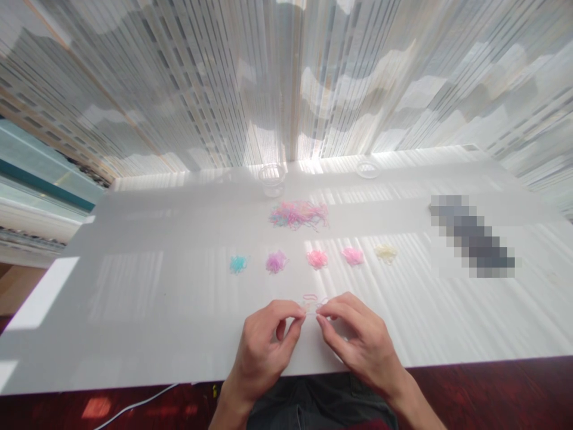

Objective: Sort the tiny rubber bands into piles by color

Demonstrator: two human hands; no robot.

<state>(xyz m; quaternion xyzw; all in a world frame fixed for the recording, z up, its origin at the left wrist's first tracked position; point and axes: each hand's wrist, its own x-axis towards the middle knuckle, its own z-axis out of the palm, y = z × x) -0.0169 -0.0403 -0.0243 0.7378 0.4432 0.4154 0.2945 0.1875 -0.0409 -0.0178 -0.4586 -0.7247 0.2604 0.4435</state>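
Observation:
Close to the table's front edge, my left hand (268,337) and my right hand (364,334) face each other, thumb and forefinger pinched on each. Thin pale rubber bands (311,307) show between the fingertips; which hand holds which strand is hard to make out. Just beyond the fingers a pink rubber band (310,297) lies on the table. Farther off are small piles of bands in a row: teal (239,264), purple (276,261), coral pink (317,258), light pink (353,256) and pale yellow (385,253). Behind them spreads a larger mixed-colour heap (299,214).
A clear round container (272,180) stands near the back of the white table (179,316), with a clear lid (367,170) to its right. A blurred-out dark object (472,236) lies at the right. Sheer striped curtains (286,77) hang behind. A white cable (136,406) runs below, left.

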